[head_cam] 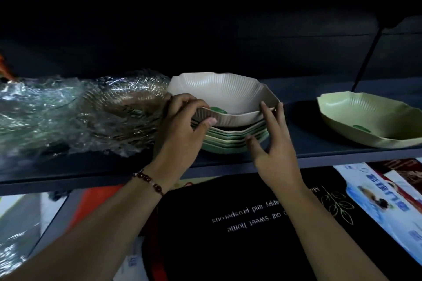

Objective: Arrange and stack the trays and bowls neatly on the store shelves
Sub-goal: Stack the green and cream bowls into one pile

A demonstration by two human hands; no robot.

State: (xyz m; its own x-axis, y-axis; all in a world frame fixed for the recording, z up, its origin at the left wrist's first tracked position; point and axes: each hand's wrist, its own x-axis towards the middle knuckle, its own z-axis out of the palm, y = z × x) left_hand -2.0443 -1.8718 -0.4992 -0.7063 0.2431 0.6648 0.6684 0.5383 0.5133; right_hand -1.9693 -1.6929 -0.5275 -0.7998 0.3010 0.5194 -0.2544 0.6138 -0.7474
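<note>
While the shelf (296,143) sits pretty dark, you can still make out what's going on in the middle of it. There's a stack (230,139) of green and cream ribbed bowls right at the front edge, and a beige bowl (219,96) sits on top of it, tilted a bit so its left side rides higher off the pile. It's got a scalloped, leaf-like rim and a green sticker (218,110) inside near the bottom.

The left hand (182,125) grips the beige bowl's left rim, fingers curled over the top edge and thumb pressed against the ribbed outside. There's a bracelet (149,182) of dark red beads on that wrist. The right hand (274,141) is spread out loose on the other side: straight fingertips touch the bowl's right rim, and the thumb sits down by the stack's edge, so it's steadying rather than gripping.

Off to the right, well apart from the stack, a single green bowl (370,118) of the same leaf shape lies on the shelf by itself, also with a green sticker inside. To the left, just beside the left hand, there's a pile of clear glassy plates (127,107) in crinkly plastic wrap (38,107).

Below the shelf you can see a black mat (262,223) with upside-down text, something like "sweet home" and "happy and prosperous", with a leaf sprig drawn next to it. Some blue-and-white packaging (374,196) lies to its right.
</note>
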